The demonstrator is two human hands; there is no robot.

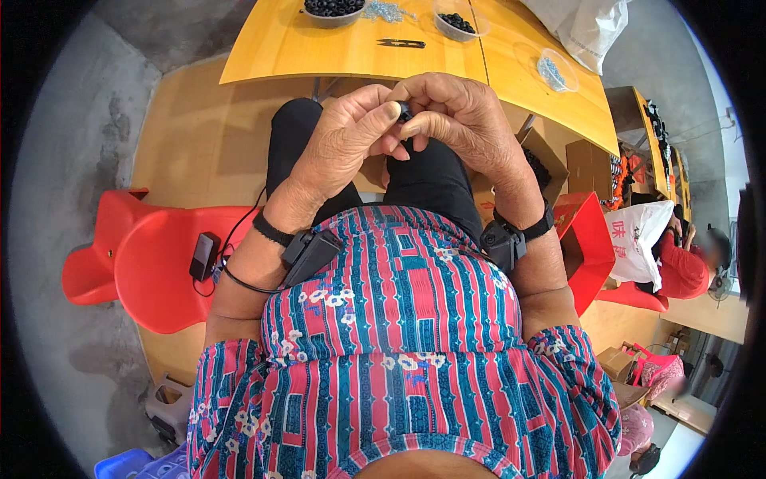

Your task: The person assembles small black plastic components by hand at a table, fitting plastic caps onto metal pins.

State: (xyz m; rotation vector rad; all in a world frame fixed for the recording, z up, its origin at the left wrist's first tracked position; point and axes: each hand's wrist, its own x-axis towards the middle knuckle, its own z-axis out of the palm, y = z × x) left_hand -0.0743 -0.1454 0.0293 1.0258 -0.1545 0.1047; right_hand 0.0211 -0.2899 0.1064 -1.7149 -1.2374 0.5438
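Pinching: left hand (347, 132) and right hand (463, 120) both closed on a small black part (404, 112)
Setting: above lap, near yellow table (351, 52)

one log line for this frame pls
left hand: pinching small black part | right hand: pinching same part | where: over lap, short of yellow table | table: black snips, bowls of black parts

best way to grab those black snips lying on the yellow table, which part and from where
Probably at the handle end, the broader left part of the snips, coming straight down from above. They lie flat on the table with their length running left to right and bare wood all round them, so fingers could pinch across the narrow body; the thinner right end looks like the blades. Both hands are busy with a small black part.
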